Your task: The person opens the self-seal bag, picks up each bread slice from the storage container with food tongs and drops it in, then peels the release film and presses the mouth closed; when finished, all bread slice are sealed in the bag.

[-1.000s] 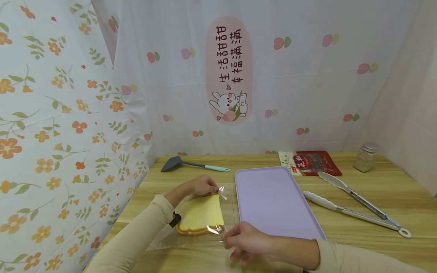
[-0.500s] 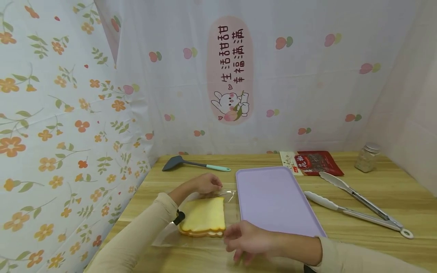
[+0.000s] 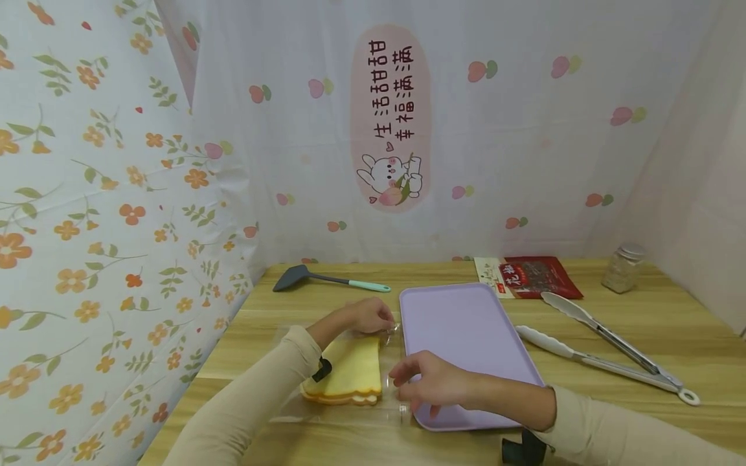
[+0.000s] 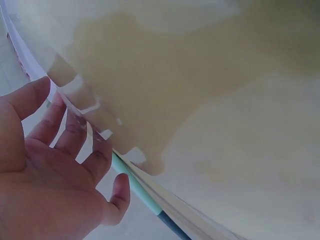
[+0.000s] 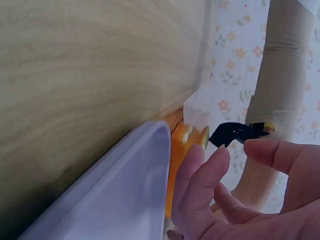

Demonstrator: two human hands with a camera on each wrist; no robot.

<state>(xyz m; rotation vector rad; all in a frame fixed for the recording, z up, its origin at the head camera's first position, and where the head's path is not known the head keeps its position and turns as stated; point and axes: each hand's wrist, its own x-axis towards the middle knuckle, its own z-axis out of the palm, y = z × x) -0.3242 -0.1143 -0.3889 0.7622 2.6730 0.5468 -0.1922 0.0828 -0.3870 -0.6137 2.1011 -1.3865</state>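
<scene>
A stack of yellow bread slices [image 3: 350, 372] lies on a clear plastic film [image 3: 392, 382] at the table's centre left. My left hand [image 3: 373, 316] reaches over the far side of the bread to the film's far right corner. In the left wrist view its fingertips [image 4: 102, 147] touch the film's edge, with the thumb spread apart. My right hand [image 3: 434, 382] hovers over the near left corner of the lilac tray [image 3: 466, 330], right of the bread. Its fingers are loosely bent and hold nothing; in the right wrist view thumb and fingertips stand apart.
A spatula [image 3: 326, 278] with a mint handle lies behind the bread. Right of the tray are silver tongs [image 3: 623, 375] with white tips. Farther back lie a red spice packet [image 3: 542, 277] and a lidded glass jar [image 3: 623, 268]. Printed curtains hang behind and left.
My left hand has slid right along the film's far edge. The right hand has let go of the film's near corner and moved slightly away and to the right, over the tray.
</scene>
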